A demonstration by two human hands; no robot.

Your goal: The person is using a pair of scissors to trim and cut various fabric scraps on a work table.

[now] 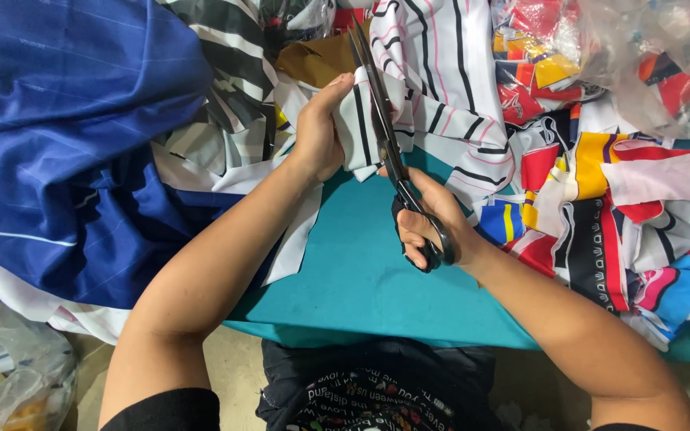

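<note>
A teal worktop (361, 279) lies almost buried under fabric. At its middle, black tailor's scissors (385, 136) stand with blades nearly closed along the edge of a white cloth with black and pink stripes (441, 88). The right hand (433, 223) is curled through the scissor loops. The left hand (317, 132), just left of the scissors, is closed on the cloth's fold, seemingly keeping it taut for cutting. Left of the scissors spreads blue satin (65, 136); right, multicoloured offcuts (600, 207) and a clear plastic bag (656, 56).
</note>
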